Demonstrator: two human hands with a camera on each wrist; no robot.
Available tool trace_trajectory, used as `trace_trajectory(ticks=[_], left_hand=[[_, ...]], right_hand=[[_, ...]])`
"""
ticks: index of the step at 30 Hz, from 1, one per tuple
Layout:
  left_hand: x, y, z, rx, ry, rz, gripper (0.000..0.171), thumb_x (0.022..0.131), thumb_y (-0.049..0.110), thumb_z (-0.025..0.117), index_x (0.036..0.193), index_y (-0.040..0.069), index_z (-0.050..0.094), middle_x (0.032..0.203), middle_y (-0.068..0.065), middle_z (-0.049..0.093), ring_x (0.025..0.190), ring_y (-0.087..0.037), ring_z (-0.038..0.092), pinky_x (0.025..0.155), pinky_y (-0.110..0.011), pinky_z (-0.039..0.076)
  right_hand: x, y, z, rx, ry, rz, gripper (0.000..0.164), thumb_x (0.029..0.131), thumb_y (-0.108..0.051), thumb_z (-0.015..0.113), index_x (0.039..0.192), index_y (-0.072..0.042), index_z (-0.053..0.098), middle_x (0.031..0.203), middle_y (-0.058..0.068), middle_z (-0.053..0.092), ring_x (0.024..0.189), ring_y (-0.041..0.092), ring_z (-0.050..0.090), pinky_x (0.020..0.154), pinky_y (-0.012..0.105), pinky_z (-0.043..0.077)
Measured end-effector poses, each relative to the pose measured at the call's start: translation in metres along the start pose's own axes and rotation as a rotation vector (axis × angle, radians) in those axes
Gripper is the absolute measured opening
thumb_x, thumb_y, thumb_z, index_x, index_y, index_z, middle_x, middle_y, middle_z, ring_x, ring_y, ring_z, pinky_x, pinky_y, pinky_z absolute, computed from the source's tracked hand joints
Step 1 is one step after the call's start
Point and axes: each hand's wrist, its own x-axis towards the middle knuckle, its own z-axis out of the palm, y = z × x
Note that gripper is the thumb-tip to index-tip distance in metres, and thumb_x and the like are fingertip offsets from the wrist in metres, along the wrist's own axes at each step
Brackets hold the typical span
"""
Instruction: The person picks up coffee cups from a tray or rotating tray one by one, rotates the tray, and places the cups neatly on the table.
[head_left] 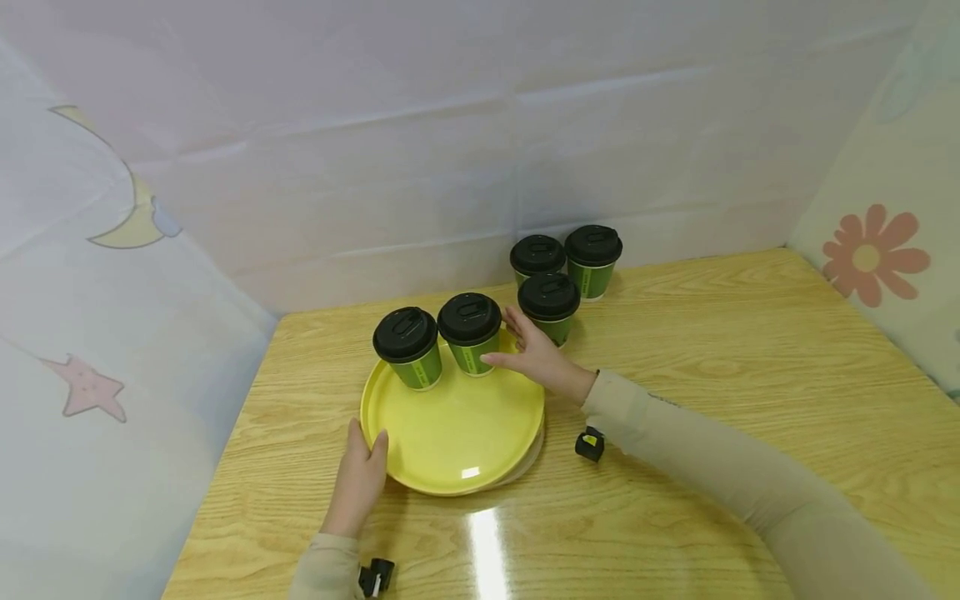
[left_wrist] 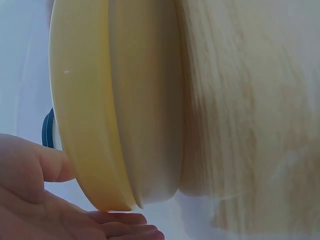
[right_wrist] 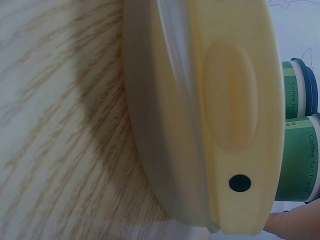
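Observation:
A round yellow tray (head_left: 457, 433) lies on a paler round piece (right_wrist: 165, 150) on the table. Two green paper cups with black lids stand on its far part: a left cup (head_left: 417, 372) and a right cup (head_left: 474, 357). My left hand (head_left: 358, 482) grips the tray's near-left rim, thumb at the top edge and fingers along the outer side. Beside the right cup, my right hand (head_left: 542, 360) is spread, thumb at the cup's lower right side and fingers apart from it, near the lid.
Behind my right hand stand three more lidded cups: a near one (head_left: 551, 321), a back-left one (head_left: 536, 257) and a back-right one (head_left: 592, 271). A fabric backdrop (head_left: 390, 183) rises along the far edge of the wooden table (head_left: 720, 350), with more fabric at both sides.

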Motion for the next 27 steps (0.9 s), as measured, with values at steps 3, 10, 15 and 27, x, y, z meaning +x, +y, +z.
trace_trajectory(ticks=[3, 10, 15, 27], left_hand=[[-0.0027, -0.0002, -0.0007, -0.02, -0.014, 0.002, 0.068, 0.107, 0.02, 0.03, 0.147, -0.012, -0.015, 0.154, -0.035, -0.007, 0.142, -0.048, 0.003, 0.113, -0.058, 0.011], [-0.0073, 0.0002, 0.0009, -0.035, -0.005, 0.063, 0.063, 0.107, 0.015, 0.032, 0.149, -0.012, -0.007, 0.154, -0.035, 0.007, 0.141, -0.047, 0.014, 0.113, -0.057, 0.018], [-0.0058, 0.0002, 0.0018, -0.02, 0.012, 0.058, 0.062, 0.107, 0.015, 0.032, 0.149, -0.013, -0.004, 0.154, -0.035, 0.009, 0.141, -0.047, 0.015, 0.113, -0.057, 0.018], [-0.0062, -0.0016, 0.004, -0.056, 0.02, 0.096, 0.058, 0.106, 0.011, 0.035, 0.151, -0.009, 0.004, 0.152, -0.033, 0.021, 0.139, -0.045, 0.025, 0.112, -0.056, 0.024]], right_hand=[[0.0014, 0.0016, 0.001, 0.002, 0.0, -0.003, 0.093, 0.093, -0.014, 0.066, 0.154, 0.0, -0.003, 0.161, 0.02, 0.004, 0.147, 0.033, 0.008, 0.118, 0.046, 0.014], [0.0033, 0.0021, 0.0021, -0.005, 0.015, 0.002, 0.093, 0.093, -0.013, 0.066, 0.154, 0.002, -0.002, 0.16, 0.022, 0.005, 0.147, 0.034, 0.008, 0.118, 0.047, 0.014], [0.0038, 0.0024, 0.0026, 0.001, 0.021, 0.017, 0.092, 0.093, -0.013, 0.066, 0.154, 0.002, -0.002, 0.16, 0.021, 0.004, 0.147, 0.033, 0.008, 0.118, 0.047, 0.013], [0.0047, -0.0015, 0.0076, -0.017, 0.031, 0.012, 0.093, 0.092, -0.013, 0.067, 0.154, 0.003, -0.001, 0.16, 0.023, 0.008, 0.147, 0.034, 0.01, 0.118, 0.047, 0.014]])
